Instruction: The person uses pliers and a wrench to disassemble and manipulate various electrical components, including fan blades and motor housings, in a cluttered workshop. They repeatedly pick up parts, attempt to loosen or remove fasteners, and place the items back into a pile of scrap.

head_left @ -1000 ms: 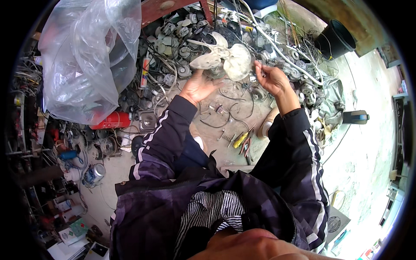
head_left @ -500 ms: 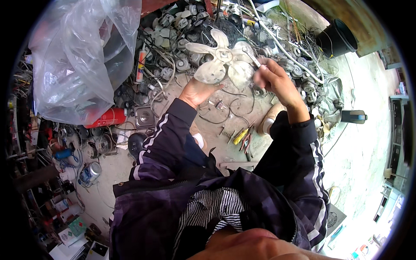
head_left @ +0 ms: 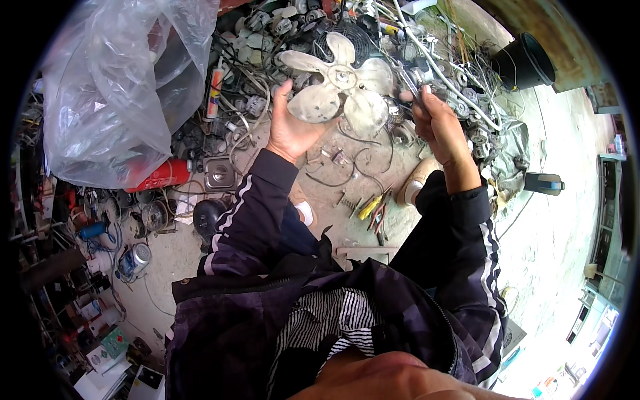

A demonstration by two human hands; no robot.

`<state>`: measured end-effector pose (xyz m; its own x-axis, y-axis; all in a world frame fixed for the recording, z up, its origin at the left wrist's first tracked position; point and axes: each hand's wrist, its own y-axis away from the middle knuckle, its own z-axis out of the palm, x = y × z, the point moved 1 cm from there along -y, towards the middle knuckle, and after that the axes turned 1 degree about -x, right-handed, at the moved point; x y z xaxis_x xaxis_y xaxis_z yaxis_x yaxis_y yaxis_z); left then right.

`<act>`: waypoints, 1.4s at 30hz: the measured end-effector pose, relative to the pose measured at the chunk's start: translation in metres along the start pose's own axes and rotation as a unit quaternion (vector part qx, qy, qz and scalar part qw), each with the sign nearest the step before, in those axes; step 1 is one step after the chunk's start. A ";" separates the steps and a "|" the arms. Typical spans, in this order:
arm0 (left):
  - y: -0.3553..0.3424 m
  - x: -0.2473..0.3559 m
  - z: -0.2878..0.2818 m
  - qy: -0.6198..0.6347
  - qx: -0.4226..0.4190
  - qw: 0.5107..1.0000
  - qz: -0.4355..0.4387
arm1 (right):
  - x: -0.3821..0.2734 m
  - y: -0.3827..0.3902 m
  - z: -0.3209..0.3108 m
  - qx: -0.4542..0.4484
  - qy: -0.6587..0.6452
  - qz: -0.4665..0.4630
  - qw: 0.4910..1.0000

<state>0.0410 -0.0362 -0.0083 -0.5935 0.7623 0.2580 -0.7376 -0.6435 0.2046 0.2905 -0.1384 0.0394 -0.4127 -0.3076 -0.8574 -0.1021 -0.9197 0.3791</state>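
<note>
A dusty white five-bladed fan blade (head_left: 317,103) is held up in front of me, over the clutter. Under its near left blade lies my left hand (head_left: 293,127), thumb stretched upward and free. The fingers of that hand pass beneath the blade and are mostly hidden; they appear to hold the fan from below. My right hand (head_left: 437,123) is closed around a metal wrench (head_left: 408,83), just right of the fan. The wrench's head points up and left, by the edge of the right blade and apart from the hub.
Motors and cables (head_left: 257,103) are heaped beyond the fan. Pliers (head_left: 378,217) and a yellow-handled tool (head_left: 369,208) lie on the floor between my feet. A large clear plastic bag (head_left: 113,100) fills the left; a black bucket (head_left: 523,60) stands at the far right.
My left thumb has come out from beside the blade and now points up. My right hand has drawn the wrench away from the right blade, slightly to the right.
</note>
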 end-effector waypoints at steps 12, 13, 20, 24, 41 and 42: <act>-0.004 -0.019 0.007 -0.139 -0.014 0.990 0.002 | -0.007 0.011 0.006 -0.070 0.072 -0.035 0.994; -0.004 -0.019 0.010 -0.152 -0.016 0.988 0.005 | -0.007 0.012 0.005 -0.070 0.073 -0.056 0.993; -0.012 -0.023 -0.003 -0.136 0.012 0.990 0.023 | -0.006 0.020 0.017 -0.075 0.211 -0.042 0.974; -0.012 -0.023 -0.001 -0.170 0.012 0.985 0.021 | 0.001 0.021 0.028 -0.087 0.205 -0.037 0.974; -0.020 -0.033 -0.020 -0.278 0.050 0.959 0.027 | 0.014 0.011 0.024 -0.110 0.250 -0.002 0.962; -0.020 -0.034 -0.019 -0.276 0.054 0.959 0.025 | 0.015 0.011 0.024 -0.110 0.253 0.002 0.961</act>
<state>0.0698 -0.0480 -0.0387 -0.3455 0.5965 0.7244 -0.6570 -0.7050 0.2672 0.2614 -0.1471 0.0395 0.0867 -0.3387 -0.9369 0.1157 -0.9306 0.3472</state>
